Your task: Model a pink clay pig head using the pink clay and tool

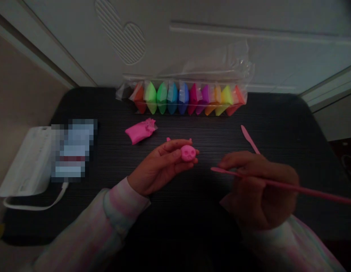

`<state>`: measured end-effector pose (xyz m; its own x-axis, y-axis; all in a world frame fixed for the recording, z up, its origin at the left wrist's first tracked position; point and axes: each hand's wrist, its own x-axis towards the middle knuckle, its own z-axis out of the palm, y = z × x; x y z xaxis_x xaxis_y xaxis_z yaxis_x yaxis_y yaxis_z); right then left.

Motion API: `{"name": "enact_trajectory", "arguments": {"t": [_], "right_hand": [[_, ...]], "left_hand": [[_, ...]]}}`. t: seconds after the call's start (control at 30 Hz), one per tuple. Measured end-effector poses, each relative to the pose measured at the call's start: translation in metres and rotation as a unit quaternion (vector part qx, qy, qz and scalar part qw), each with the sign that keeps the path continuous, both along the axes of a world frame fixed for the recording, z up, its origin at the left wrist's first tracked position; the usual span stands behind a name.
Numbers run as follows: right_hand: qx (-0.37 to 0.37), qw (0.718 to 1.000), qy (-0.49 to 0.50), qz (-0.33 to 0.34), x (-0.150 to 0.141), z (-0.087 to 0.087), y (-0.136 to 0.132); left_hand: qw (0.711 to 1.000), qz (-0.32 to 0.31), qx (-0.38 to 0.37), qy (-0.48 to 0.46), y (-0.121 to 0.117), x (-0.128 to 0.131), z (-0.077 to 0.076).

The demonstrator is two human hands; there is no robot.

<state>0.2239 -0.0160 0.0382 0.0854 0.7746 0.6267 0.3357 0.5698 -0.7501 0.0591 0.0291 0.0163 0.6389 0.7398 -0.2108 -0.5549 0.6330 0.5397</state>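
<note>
Between the thumb and fingers of my left hand [161, 164] is a small pink clay head [188, 153], with two round hollows and smaller marks pressed into its front. My right hand [263, 189] grips a long pink modelling tool [311, 190] like a pencil. The tool's flat tip points left toward the clay head, with a gap between them. Past my left fingers, two small pink bits [168, 139] show on the dark table, partly hidden. Just beyond my right hand lies a pink clay knife [249, 138], its lower end covered by the hand.
A crumpled pink clay packet [140, 131] lies on the black table [107, 109]. Behind it, a clear bag holds a row of several coloured clay packets [183, 99] against the white panel. At left are a blurred-out phone [76, 147], a white box-like device [28, 160] and a white cable [36, 207].
</note>
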Motion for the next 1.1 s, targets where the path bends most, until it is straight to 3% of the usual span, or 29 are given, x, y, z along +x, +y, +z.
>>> {"name": "enact_trajectory", "arguments": {"t": [0.17, 0.3, 0.4, 0.5, 0.57, 0.67, 0.8, 1.1], "right_hand": [[-0.057, 0.992, -0.075, -0.083, 0.001, -0.004, 0.005], [-0.125, 0.962, -0.202, -0.135, 0.011, -0.009, 0.018], [-0.17, 0.915, -0.329, -0.161, 0.019, -0.013, 0.031], [-0.24, 0.847, -0.44, -0.177, 0.024, -0.018, 0.04], [-0.277, 0.807, -0.486, -0.186, 0.025, -0.02, 0.043], [-0.311, 0.774, -0.517, -0.192, 0.024, -0.022, 0.045], [-0.323, 0.768, -0.516, -0.202, 0.024, -0.025, 0.047], [-0.293, 0.796, -0.475, -0.236, 0.027, -0.029, 0.05]], "left_hand": [[1.0, 0.008, 0.015, -0.009, 0.0, 0.001, 0.0], [1.0, 0.017, 0.016, -0.002, 0.001, 0.001, 0.0], [1.0, 0.023, 0.014, 0.016, 0.001, 0.0, 0.001], [0.999, 0.023, 0.017, 0.029, 0.002, 0.0, 0.002], [0.999, 0.024, 0.018, 0.036, 0.002, -0.001, 0.002], [0.998, 0.032, 0.025, 0.053, 0.003, -0.001, 0.002], [0.994, 0.053, 0.04, 0.086, 0.003, 0.001, 0.003], [0.98, 0.09, 0.106, 0.143, 0.005, 0.001, 0.005]]}}
